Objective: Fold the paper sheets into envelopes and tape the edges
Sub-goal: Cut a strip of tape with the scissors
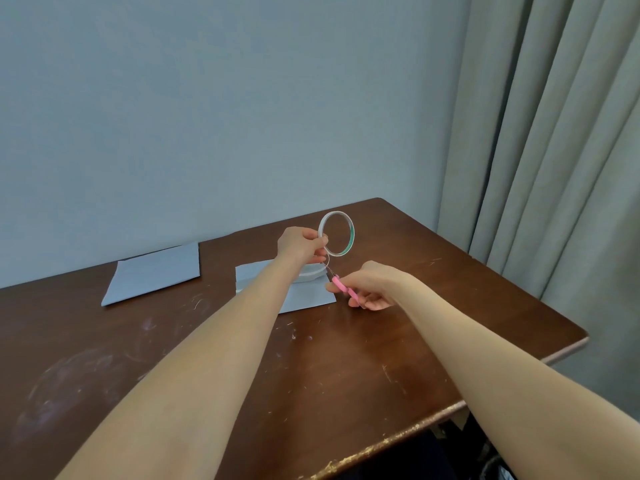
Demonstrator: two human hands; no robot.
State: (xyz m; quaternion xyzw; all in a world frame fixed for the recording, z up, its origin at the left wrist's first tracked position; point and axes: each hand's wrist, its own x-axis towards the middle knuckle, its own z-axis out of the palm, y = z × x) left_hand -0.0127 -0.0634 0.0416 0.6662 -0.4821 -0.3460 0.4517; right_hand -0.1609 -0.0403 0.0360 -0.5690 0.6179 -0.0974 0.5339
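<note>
My left hand (300, 244) pinches a thin roll of tape (336, 233) and holds it upright above the table, with a short strip of tape hanging below it. My right hand (372, 285) grips small pink-handled scissors (341, 285), whose blades point up at that strip just under the roll. Beneath both hands lies a folded pale paper sheet (304, 294), partly hidden by my left forearm. A second roll of tape (311, 273) rests on that sheet.
Another pale folded sheet (156, 273) lies to the left near the wall. The brown wooden table (450, 306) is scuffed, its right edge close to a grey curtain (554, 133). A plain wall stands behind.
</note>
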